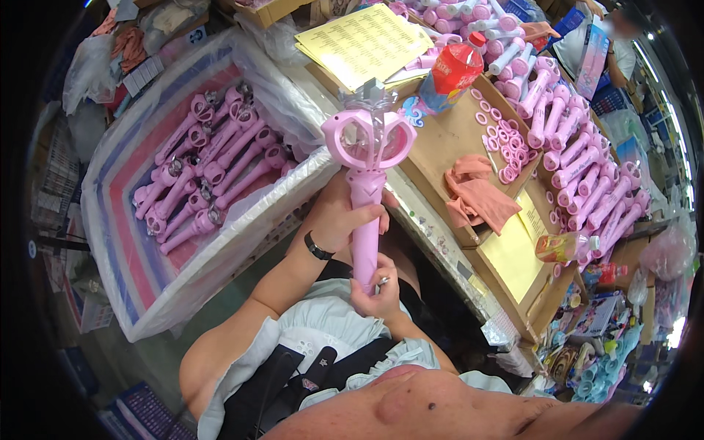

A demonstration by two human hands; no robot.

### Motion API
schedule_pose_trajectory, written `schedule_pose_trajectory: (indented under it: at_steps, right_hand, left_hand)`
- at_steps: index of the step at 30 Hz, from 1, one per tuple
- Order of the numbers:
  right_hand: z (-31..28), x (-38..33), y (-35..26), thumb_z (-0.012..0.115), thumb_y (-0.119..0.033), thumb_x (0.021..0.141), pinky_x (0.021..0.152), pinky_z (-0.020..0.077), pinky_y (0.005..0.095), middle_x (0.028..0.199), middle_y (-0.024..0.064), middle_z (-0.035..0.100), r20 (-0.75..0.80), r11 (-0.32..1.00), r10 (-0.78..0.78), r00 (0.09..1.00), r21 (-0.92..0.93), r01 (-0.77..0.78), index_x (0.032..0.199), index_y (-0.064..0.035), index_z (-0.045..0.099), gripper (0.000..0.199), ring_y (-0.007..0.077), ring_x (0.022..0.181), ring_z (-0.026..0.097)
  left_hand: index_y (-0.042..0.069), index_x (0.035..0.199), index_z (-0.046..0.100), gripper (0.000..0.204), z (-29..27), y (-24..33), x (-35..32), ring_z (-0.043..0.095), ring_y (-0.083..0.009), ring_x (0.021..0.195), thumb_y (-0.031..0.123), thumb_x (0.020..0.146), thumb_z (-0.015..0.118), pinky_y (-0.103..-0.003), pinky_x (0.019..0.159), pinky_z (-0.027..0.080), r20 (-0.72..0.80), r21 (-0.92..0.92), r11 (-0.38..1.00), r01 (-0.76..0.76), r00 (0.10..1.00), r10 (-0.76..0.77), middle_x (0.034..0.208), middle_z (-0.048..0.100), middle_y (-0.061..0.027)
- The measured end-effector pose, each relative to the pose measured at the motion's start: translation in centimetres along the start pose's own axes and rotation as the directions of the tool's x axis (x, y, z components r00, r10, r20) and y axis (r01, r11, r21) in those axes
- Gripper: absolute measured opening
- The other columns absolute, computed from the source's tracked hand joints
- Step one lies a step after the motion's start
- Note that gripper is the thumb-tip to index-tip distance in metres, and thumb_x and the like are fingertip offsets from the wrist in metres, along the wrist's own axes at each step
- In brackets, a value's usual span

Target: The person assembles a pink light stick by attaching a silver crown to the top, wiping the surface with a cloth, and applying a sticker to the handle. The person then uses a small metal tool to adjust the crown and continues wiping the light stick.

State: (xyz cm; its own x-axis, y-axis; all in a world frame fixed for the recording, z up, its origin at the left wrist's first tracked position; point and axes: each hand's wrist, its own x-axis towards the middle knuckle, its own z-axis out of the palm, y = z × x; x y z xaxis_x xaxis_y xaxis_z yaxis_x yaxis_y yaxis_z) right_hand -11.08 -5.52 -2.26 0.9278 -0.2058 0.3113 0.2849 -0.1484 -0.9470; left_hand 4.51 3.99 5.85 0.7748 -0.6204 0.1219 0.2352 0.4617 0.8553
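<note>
Upright in front of me stands a pink toy wand (364,187) with a round open head, a clear part inside it and a grey crown-shaped top. My left hand (345,213), with a black band at the wrist, is closed around the upper handle just below the head. At the bottom end of the same handle, my right hand (378,290) closes its fingers. A small silvery thing shows by the right fingers, too small to name. Left of the wand, a large box (125,213) lined with clear plastic holds several similar pink wands (213,165).
On the bench to the right are a cardboard tray (433,150) with pink rings (506,147), a salmon cloth (480,194) and a red-labelled bottle (453,73). Yellow printed sheets (363,44) lie at the back. Pink handles (587,158) are stacked far right; another person (620,55) is beyond.
</note>
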Motion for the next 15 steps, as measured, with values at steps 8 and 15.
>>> schedule_pose_trajectory:
  at_steps: [8, 15]
  right_hand:
    - [-0.2, -0.2, 0.2, 0.080, -0.007, 0.071, 0.080, 0.0503, 0.0382, 0.116, 0.0283, 0.055, 0.000, 1.000, -0.001, 1.000, -0.022, 0.001, 0.090, -0.0061, 0.039, 0.045, 0.0347, 0.095, 0.061]
    - [-0.1, -0.5, 0.1, 0.080, -0.008, 0.072, 0.081, 0.0501, 0.0374, 0.118, 0.0273, 0.054, 0.006, 0.999, -0.007, 1.000, 0.049, 0.007, 0.089, -0.0061, 0.040, 0.044, 0.0329, 0.096, 0.061]
  left_hand:
    - [0.007, 0.122, 0.043, 0.048, -0.4, -1.1, 0.0, 0.061, -0.0190, 0.071, 0.011, 0.080, 0.066, -0.033, 0.062, 0.051, 0.001, -0.223, 0.974, 0.039, 0.999, -0.039, 0.096, 0.056, -0.0111]
    - [0.002, 0.128, 0.047, 0.067, -0.6, -0.3, 0.8, 0.062, -0.0213, 0.085, 0.053, 0.085, 0.054, -0.033, 0.074, 0.051, -0.009, -0.245, 0.963, -0.112, 0.994, 0.113, 0.107, 0.060, -0.0142]
